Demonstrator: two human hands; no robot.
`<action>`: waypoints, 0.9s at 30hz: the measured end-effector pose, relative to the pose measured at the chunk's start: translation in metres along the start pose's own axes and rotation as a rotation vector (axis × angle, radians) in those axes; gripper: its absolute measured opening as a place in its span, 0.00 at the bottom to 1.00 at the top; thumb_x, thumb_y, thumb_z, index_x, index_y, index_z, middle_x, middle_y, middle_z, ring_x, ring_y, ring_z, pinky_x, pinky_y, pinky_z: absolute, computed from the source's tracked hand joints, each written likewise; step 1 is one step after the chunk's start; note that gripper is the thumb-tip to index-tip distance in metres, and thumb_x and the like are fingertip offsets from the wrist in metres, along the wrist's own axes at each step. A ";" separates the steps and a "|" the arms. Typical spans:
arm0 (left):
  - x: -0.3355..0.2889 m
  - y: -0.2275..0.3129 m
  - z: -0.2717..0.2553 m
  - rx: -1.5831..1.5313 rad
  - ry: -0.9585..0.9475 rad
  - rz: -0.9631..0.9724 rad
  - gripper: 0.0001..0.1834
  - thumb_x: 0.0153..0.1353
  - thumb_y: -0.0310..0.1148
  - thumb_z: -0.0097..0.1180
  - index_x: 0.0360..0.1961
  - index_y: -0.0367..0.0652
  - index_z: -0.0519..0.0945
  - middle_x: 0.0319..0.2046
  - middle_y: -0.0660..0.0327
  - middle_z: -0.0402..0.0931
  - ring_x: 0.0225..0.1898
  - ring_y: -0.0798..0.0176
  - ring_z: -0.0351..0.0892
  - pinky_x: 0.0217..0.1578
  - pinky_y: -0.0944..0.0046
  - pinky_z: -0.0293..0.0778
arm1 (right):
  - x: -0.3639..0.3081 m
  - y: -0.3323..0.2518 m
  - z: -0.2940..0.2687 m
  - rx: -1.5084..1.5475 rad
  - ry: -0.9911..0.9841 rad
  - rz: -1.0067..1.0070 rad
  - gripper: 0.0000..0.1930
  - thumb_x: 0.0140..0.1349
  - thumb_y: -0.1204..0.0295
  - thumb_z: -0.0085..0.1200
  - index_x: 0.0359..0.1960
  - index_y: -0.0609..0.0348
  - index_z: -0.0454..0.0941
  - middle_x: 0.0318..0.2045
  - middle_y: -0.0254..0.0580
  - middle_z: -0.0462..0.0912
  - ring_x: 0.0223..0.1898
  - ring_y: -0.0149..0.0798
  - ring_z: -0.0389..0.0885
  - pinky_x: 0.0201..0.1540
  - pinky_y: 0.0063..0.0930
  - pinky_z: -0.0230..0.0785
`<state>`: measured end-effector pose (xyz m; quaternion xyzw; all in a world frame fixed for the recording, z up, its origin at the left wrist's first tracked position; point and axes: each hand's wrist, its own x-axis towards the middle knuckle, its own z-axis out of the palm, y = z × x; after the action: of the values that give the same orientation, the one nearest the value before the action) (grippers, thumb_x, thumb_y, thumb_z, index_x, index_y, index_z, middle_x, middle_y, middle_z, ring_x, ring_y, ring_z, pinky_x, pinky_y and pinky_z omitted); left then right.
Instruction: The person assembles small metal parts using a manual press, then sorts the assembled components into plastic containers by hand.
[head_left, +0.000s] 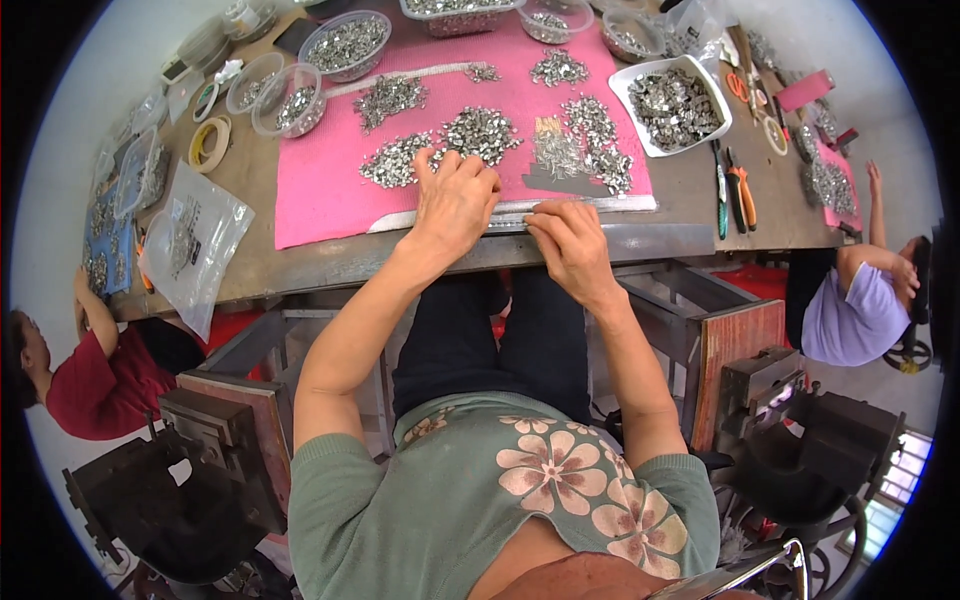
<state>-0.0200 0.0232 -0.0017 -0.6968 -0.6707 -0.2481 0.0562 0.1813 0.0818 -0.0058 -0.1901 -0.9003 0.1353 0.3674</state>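
My left hand (456,198) is at the near side of a heap of small shiny metal pieces (480,136). Its fingers are curled together with the tips down, and whatever they hold is too small to make out. My right hand (574,246) pinches at the table's front edge, beside a narrow metal strip (507,225); what lies between its fingertips is hidden. Flatter metal bits (396,160) form another pile left of the heap. To the right, thin silvery pins (562,152) lie on a grey flat piece (565,183). All these piles rest on a pink mat (318,190).
A white dish (640,110) of metal pieces stands right, with orange-handled pliers (742,190) nearby. Clear tubs (346,46) line the back. Tape (209,146) and a plastic bag (200,230) lie left. Co-workers sit left (100,385) and right (858,310).
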 end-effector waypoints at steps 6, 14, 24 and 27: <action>0.001 -0.001 0.000 0.002 -0.015 0.033 0.02 0.59 0.30 0.65 0.32 0.47 0.84 0.33 0.65 0.77 0.44 0.60 0.75 0.59 0.39 0.56 | -0.005 0.007 -0.002 0.408 -0.007 0.377 0.08 0.61 0.80 0.60 0.43 0.62 0.83 0.39 0.44 0.84 0.43 0.46 0.83 0.48 0.35 0.72; -0.009 0.014 -0.010 -0.673 -0.140 -0.223 0.02 0.63 0.24 0.59 0.36 0.41 0.78 0.34 0.61 0.77 0.41 0.57 0.76 0.49 0.55 0.63 | -0.005 0.012 0.002 0.409 -0.017 0.337 0.09 0.62 0.76 0.61 0.44 0.62 0.83 0.39 0.44 0.85 0.42 0.45 0.83 0.47 0.34 0.72; -0.018 0.028 -0.001 -0.520 0.005 -0.095 0.04 0.62 0.25 0.61 0.38 0.38 0.80 0.34 0.59 0.76 0.40 0.54 0.74 0.43 0.56 0.68 | -0.010 0.015 0.003 0.550 0.034 0.470 0.08 0.65 0.75 0.60 0.44 0.63 0.83 0.39 0.43 0.86 0.41 0.39 0.83 0.46 0.31 0.72; -0.019 0.026 0.001 -0.599 0.029 -0.101 0.04 0.62 0.25 0.61 0.37 0.38 0.81 0.35 0.58 0.76 0.40 0.54 0.74 0.43 0.56 0.69 | -0.012 0.015 0.003 0.552 0.016 0.475 0.08 0.69 0.75 0.57 0.46 0.65 0.83 0.41 0.39 0.85 0.44 0.30 0.81 0.49 0.25 0.71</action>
<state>0.0055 0.0043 -0.0041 -0.6444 -0.6007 -0.4474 -0.1544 0.1906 0.0900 -0.0208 -0.2885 -0.7576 0.4534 0.3704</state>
